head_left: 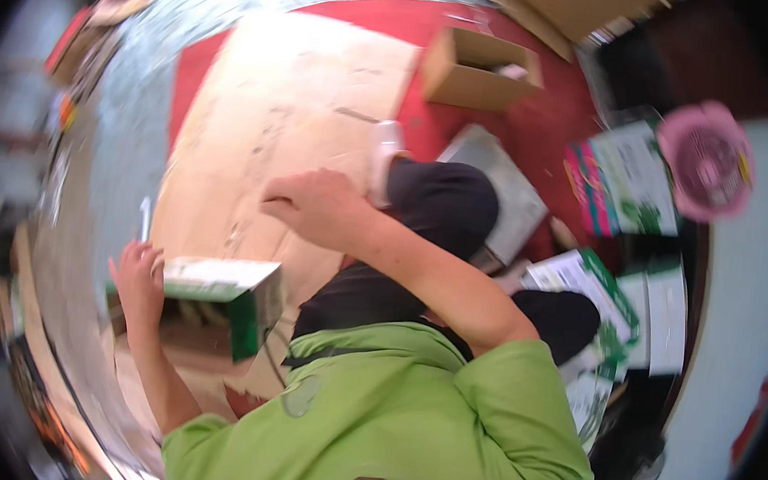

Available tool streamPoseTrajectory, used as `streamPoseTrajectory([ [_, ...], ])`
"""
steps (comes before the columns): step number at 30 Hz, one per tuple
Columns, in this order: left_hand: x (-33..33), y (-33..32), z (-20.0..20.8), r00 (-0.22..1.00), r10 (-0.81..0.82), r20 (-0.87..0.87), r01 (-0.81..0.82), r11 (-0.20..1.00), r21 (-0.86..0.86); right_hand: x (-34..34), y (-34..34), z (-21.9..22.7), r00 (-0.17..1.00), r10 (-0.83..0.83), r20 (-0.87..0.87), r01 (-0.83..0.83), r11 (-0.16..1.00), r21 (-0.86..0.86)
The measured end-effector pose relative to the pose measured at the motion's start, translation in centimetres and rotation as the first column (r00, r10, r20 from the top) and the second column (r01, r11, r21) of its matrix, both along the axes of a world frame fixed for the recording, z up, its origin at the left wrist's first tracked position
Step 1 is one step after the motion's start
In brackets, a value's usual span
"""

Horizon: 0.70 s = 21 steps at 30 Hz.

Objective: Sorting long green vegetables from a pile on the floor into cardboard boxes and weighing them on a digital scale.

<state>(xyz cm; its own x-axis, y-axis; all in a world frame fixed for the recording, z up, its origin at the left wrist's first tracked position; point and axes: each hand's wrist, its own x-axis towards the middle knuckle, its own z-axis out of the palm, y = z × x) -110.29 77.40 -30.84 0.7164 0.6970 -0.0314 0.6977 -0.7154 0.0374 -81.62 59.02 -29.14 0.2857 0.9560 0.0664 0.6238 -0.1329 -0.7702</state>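
My left hand (138, 286) is at the left end of a white and green carton (221, 276), its fingers partly spread and blurred. Just past its fingertips stands a thin white strip (145, 215); I cannot tell whether they touch it. The carton's near side shows a dark opening, and a green flap (244, 324) hangs at its right corner. My right hand (319, 206) is closed above a large flat cardboard sheet (259, 104). Its curled fingers hide whatever may be inside them.
A small brown box (479, 90) stands on the red floor covering (538, 117) at the far side. On the right are a pink basket (684, 191), printed packages (634, 178) and white-green cartons (579, 287). A grey flat panel (518, 196) lies beyond my knee.
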Motion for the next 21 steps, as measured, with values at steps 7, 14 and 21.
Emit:
streamPoseTrajectory([
  [7, 15.2, -6.5, -2.2, 0.894, -0.448, 0.019, 0.442, 0.875, -0.199, 8.6, -19.2, 5.7, 0.767, -0.528, -0.365, 0.627, 0.738, 0.251],
  [14, 26.4, -12.2, -0.4, 0.675, -0.705, 0.219, 0.736, 0.663, -0.135, 6.1, -45.2, 4.3, 0.026, -0.974, -0.226, 0.984, -0.015, 0.177],
  [21, 36.5, -22.8, 4.0, 0.372, -0.811, 0.451, 0.919, 0.389, -0.059, -5.1, -60.8, -4.4, -0.526, -0.819, -0.23, 0.837, -0.546, 0.033],
])
